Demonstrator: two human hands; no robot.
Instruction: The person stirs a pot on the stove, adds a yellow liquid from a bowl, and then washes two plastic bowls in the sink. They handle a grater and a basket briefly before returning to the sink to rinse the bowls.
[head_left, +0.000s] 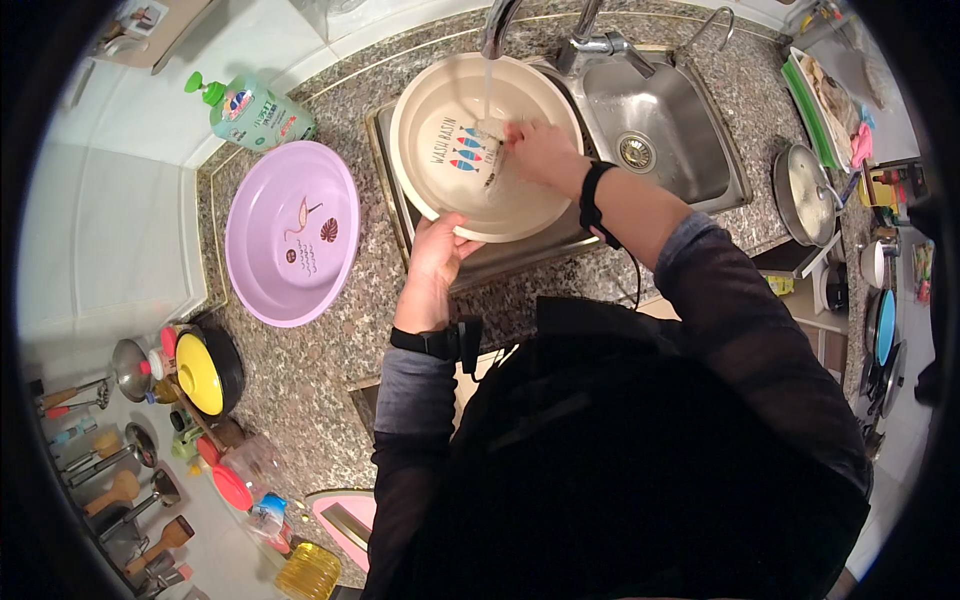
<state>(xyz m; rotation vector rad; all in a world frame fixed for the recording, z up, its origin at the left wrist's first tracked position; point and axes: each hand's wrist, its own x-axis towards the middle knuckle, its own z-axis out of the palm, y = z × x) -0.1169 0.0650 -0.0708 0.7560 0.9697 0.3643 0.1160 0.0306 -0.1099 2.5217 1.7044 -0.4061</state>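
Observation:
A cream plastic wash basin (529, 206) with printed fish and lettering rests over the left bowl of the steel sink. My left hand (439, 255) grips its near-left rim, thumb over the edge. Inside the basin, my right hand (544, 150) has its fingers bent beside the stream of water (489, 86) running from the chrome faucet (498, 34). Whether those fingers hold anything is hidden. Small dark bits (490, 180) show on the basin's bottom near the print. Much of the left bowl lies hidden beneath the basin.
Left of the sink, a lilac basin (341, 225) sits on the granite counter (315, 390), below a green pump bottle (259, 112). The right sink bowl (675, 112) has a second faucet (600, 49). A lidded pan (806, 195) stands right; a yellow-lidded pot (201, 373) stands lower left.

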